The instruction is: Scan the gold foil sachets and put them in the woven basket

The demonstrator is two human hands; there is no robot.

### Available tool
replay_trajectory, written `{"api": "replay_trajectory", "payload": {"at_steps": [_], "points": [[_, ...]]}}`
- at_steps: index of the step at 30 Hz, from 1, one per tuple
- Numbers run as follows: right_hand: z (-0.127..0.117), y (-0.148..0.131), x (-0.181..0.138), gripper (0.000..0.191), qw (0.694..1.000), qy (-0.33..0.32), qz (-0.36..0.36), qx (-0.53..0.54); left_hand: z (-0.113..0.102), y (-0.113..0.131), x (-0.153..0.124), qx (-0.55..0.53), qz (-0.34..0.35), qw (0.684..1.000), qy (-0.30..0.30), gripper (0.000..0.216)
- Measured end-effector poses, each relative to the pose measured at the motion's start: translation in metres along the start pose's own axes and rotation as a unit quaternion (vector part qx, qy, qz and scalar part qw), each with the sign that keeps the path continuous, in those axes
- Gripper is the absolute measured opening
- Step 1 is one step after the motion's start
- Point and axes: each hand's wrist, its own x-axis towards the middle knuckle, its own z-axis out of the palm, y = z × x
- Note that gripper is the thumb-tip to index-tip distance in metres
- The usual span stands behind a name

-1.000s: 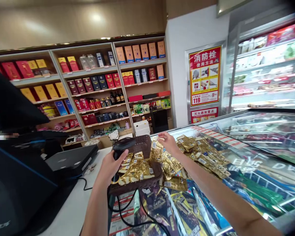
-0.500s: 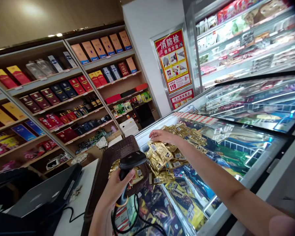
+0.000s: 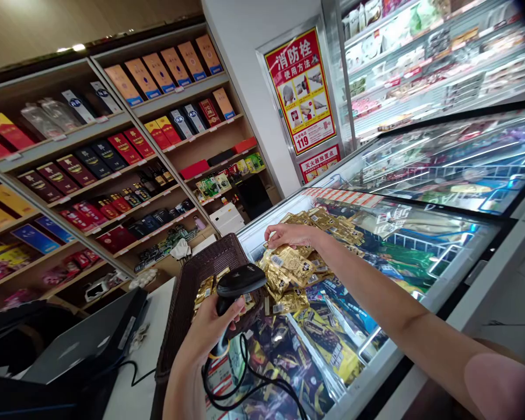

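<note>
My left hand [image 3: 214,321] is wrapped round the handle of a black barcode scanner [image 3: 240,280], its head turned toward the gold packets. A looped black cable hangs from the handle. Opposite the scanner, my right hand [image 3: 291,235] is closed, with curled fingers at the upper edge of a shiny gold foil packet [image 3: 294,263]; the exact grip is partly hidden. A white barcode label shows on that packet. More gold packets [image 3: 291,302] lie heaped beneath and behind it on the freezer glass. Others sit in a dark brown woven basket [image 3: 175,315], partly hidden by the scanner and my left hand.
The chest freezer [image 3: 446,315] holds packaged goods under glass. On the left, a laptop-like device [image 3: 76,344] stands by a white counter [image 3: 144,356]. Behind are shelves [image 3: 135,111] of boxes and bottles, a red poster [image 3: 295,90] and a lit display fridge [image 3: 420,64].
The view has shifted slightly. Both hands keep nearly the same places, the scanner still facing the gold packet. The right hand's fingers look slightly more curled.
</note>
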Motion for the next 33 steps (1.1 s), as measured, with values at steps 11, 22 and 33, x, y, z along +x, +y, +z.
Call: {"api": "replay_trajectory", "payload": {"at_steps": [11,22,33], "points": [[-0.003,0.006,0.005,0.035,1.0,0.008,0.018,-0.019,0.0,-0.005,0.0,0.026,0.039,0.999,-0.017,0.05],[0.01,0.029,0.028,0.013,0.869,0.146,-0.004,-0.473,-0.022,-0.011,0.003,0.014,-0.005,1.0,0.016,0.054],[0.059,0.039,0.031,0.02,0.8,0.112,-0.054,-0.587,-0.09,-0.047,-0.014,-0.013,-0.042,0.985,0.169,0.059]]}}
